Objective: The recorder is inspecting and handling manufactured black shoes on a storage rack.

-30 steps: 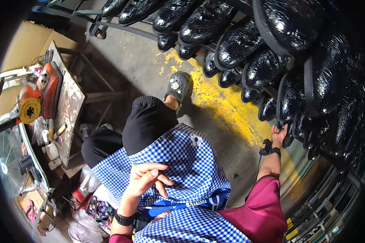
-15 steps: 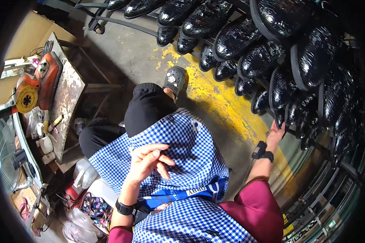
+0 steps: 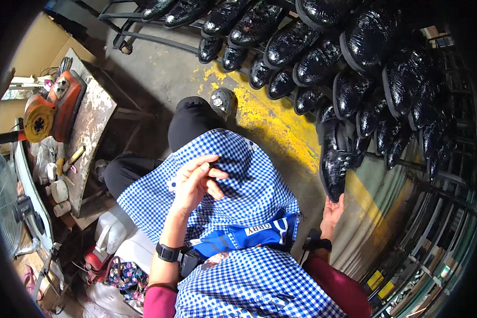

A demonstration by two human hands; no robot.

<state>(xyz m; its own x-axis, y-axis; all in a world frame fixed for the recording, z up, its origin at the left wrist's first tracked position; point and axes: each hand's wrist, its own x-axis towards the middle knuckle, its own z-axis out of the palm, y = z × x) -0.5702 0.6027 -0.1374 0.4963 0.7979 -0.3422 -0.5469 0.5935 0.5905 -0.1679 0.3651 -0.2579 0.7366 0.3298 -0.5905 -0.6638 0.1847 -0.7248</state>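
Note:
My right hand (image 3: 332,213) is closed round the toe of a black, glossy, wrinkled-looking shoe (image 3: 335,167). This shoe hangs below the rack's lower row, toe pointing toward me, with its opening at the far end. My left hand (image 3: 197,181) hovers over the blue-and-white checked apron (image 3: 238,175) on my lap. Its fingers are loosely bent and apart, and I see nothing held in them. Several more black shoes (image 3: 315,63) stand in rows on a dark metal rack (image 3: 156,42) beyond my right hand.
At left, an orange machine with a yellow disc (image 3: 38,123) sits beside a worn table (image 3: 93,114). A fan (image 3: 4,204) stands nearer. Bags (image 3: 124,278) lie by my left side. Yellow paint (image 3: 270,114) marks the floor; slatted racks (image 3: 424,265) fill the lower right.
My right hand has drawn back from the rack toward me, bringing a black shoe out by its toe. My left hand has stayed over the apron in much the same pose.

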